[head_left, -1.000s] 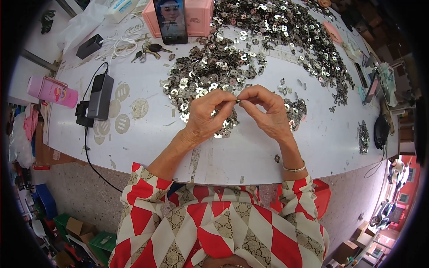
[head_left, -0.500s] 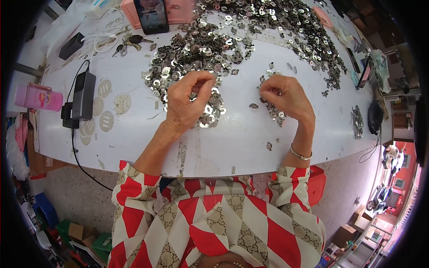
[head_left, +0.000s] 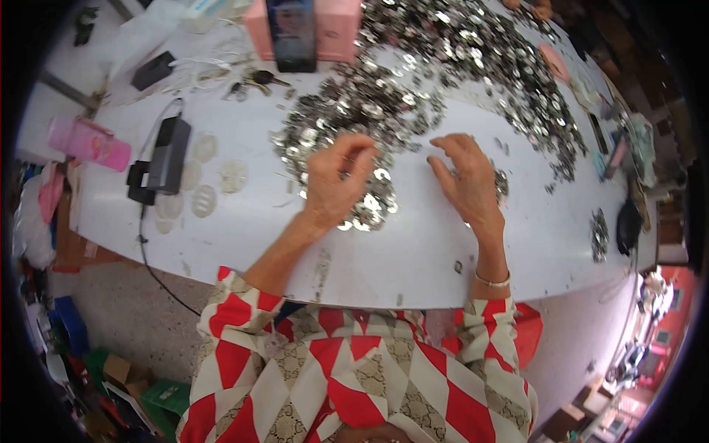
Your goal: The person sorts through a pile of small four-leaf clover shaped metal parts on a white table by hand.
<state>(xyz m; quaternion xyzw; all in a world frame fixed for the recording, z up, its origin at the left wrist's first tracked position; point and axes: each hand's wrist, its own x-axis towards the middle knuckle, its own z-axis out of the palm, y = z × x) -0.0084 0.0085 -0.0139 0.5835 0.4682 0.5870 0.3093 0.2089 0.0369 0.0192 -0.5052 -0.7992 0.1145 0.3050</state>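
Observation:
Small shiny metal pieces, flat with a cut-out middle, lie in a heap [head_left: 336, 111] on the white table [head_left: 413, 258]. Over the near edge of that heap, my left hand [head_left: 336, 181] has thumb and forefinger pinched together; whatever is between the tips is too small to make out. To its right is my right hand [head_left: 469, 181], thumb apart from the fingers, with nothing visible in it. A smaller group of metal pieces [head_left: 501, 186] is partly hidden behind the right hand.
A larger metal-piece pile [head_left: 480, 48] spreads across the far side. A phone [head_left: 293, 37] leans on a pink box [head_left: 338, 33]. Leftward are keys [head_left: 260, 78], a black power brick [head_left: 170, 155], a pink bottle [head_left: 88, 143] and pale discs [head_left: 233, 177]. Fingers of another person [head_left: 541, 9] show far right.
My right hand has lifted off the small group of pieces and moved its fingertips toward my left hand, opening. The whole view has shifted, so the table things appear further right and lower.

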